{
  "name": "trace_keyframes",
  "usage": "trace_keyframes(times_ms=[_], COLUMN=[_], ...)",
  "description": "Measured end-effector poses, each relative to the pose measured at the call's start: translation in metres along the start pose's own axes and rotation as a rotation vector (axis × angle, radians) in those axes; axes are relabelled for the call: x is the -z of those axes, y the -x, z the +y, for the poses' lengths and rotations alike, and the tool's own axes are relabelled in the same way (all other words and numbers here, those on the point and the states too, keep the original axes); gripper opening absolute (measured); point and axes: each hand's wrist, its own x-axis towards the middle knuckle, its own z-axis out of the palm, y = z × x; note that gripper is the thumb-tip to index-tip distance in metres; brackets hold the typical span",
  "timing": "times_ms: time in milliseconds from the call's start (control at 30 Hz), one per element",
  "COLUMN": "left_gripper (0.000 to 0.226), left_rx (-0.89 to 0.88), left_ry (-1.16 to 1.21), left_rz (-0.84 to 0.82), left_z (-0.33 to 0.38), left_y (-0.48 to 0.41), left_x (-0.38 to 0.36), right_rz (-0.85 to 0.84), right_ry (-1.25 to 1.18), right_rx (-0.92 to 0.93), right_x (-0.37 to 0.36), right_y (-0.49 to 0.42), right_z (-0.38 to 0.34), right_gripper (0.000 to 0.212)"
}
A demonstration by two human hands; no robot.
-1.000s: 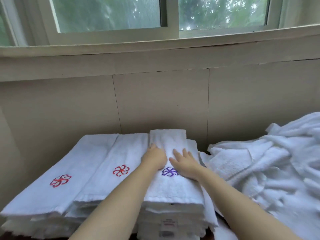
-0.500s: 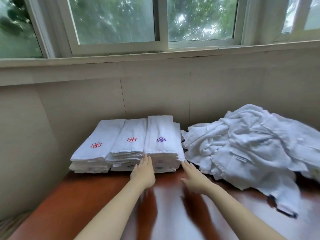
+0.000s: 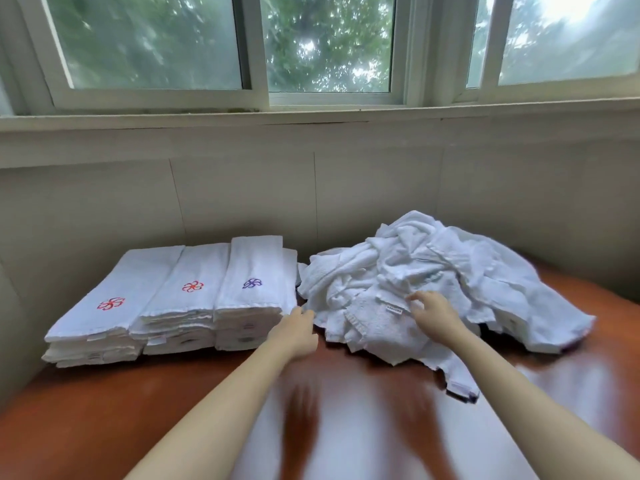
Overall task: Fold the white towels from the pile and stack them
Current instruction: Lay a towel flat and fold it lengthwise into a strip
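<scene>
Three stacks of folded white towels stand side by side at the back left of the table: the left stack [image 3: 104,306] and the middle stack [image 3: 187,292] bear red emblems, the right stack [image 3: 252,289] a purple one. A loose pile of crumpled white towels [image 3: 433,282] lies at the back right. My right hand [image 3: 433,311] rests on the pile's front, its fingers on a towel near a small label; whether it grips the cloth is unclear. My left hand [image 3: 299,327] hovers between the right stack and the pile's left edge, fingers relaxed.
The table [image 3: 173,410] is glossy reddish-brown wood. A beige panelled wall [image 3: 242,192] rises right behind the towels, with a window sill and windows [image 3: 329,46] above. One towel corner [image 3: 460,386] trails from the pile toward the front.
Both hands left the purple-emblem stack, drew back over the table, then swung right. The right hand now lies on the loose pile and the left is at its left edge.
</scene>
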Motion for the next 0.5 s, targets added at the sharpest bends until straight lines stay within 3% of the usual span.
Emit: trace_keyframes(times_ms=[200, 333, 500], left_gripper=[0.052, 0.054, 0.046], left_rx=[-0.142, -0.260, -0.413], left_ry=[0.090, 0.150, 0.221], left_rz=[0.052, 0.127, 0.281], left_z=[0.069, 0.127, 0.188], left_y=[-0.057, -0.093, -0.120], left_x=[-0.008, -0.014, -0.023], right_rz=[0.275, 0.365, 0.328], right_ry=[0.113, 0.161, 0.328], right_rx=[-0.034, -0.085, -0.179], right_x=[0.032, 0.043, 0.046], right_y=[-0.028, -0.058, -0.089], right_z=[0.040, 0.064, 0.090], right_gripper=[0.052, 0.061, 0.039])
